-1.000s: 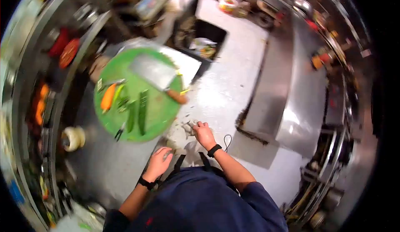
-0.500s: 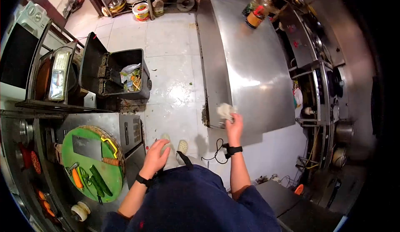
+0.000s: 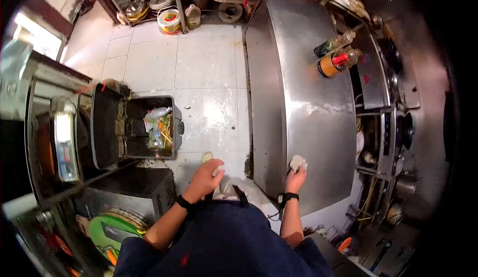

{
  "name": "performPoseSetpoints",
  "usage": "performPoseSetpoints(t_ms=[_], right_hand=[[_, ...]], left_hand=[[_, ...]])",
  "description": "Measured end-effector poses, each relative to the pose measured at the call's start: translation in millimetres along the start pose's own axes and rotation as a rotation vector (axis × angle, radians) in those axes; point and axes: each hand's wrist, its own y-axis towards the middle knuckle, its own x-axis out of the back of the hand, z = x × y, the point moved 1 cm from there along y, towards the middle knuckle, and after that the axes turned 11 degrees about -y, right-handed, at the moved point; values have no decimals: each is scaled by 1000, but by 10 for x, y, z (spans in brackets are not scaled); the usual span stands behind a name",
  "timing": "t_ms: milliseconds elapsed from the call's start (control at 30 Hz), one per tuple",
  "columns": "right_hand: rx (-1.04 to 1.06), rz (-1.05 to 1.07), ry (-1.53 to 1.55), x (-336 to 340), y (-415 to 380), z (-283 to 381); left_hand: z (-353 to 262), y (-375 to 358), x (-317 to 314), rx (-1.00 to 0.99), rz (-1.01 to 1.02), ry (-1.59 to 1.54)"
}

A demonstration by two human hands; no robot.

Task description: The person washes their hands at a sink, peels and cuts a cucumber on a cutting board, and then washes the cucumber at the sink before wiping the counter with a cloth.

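Over the near end of the stainless steel counter (image 3: 318,127), my right hand (image 3: 296,180) is closed on a crumpled off-white cloth (image 3: 298,163). The cloth bunches out ahead of the fingers, close over the metal. My left hand (image 3: 205,178) hangs in front of my body above the floor, loosely curled with thumb and fingers apart, holding nothing visible. A black bin (image 3: 173,150) with its lid swung back is the nearest large thing to it. Inside the bin lies mixed food waste (image 3: 159,127) with plastic.
Two bottles, one with an orange label (image 3: 328,67), stand farther along the counter. At lower left is a green chopping board (image 3: 102,229) with a cleaver and a carrot, partly behind my arm. Racks line the left; the tiled floor (image 3: 209,70) looks wet.
My view has moved forward, with the bin and bottles now lower in it. My right hand has brought the cloth from the counter's edge over its top. The chopping board has slid behind my left arm.
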Motion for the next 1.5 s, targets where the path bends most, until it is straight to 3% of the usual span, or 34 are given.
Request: performPoseSetpoints(t_ms=[33,133,367,500,567,933,967,1033,1167,1233,1300,1467,1500], right_hand=[[-30,24,-3,-43,76,100],[-98,37,14,73,586,810],[-15,-13,45,-118,1710,1914],[-24,39,98,-228,2554,2624],[13,83,149,-303,2905,2906],[156,-2,15,-622,4940,4715],[161,-14,-22,-625,5052,4833],[124,63,31,-585,5235,5037],[101,-9,-28,-835,5659,5322],[98,-10,-64,-794,5825,5513],[15,60,45,-787,5996,5651],[-7,5,11,-791,6333,5918],[-16,19,24,-785,6383,5990]], left_hand=[[-25,104,78,57,13,12],[-87,692,384,-59,88,167],[-451,2144,759,-74,198,313],[-674,2945,941,-23,147,313],[-758,3204,1041,112,108,220],[-741,5078,2078,105,-135,112],[-746,5304,2206,154,-145,62],[-716,5708,2466,17,-149,177],[-957,6763,2973,111,-70,207],[-1020,7299,3186,-182,-45,293],[-1203,7852,3352,-197,-6,320],[-1551,9427,3624,-246,-34,290],[-1603,9788,3716,-172,-47,259]])
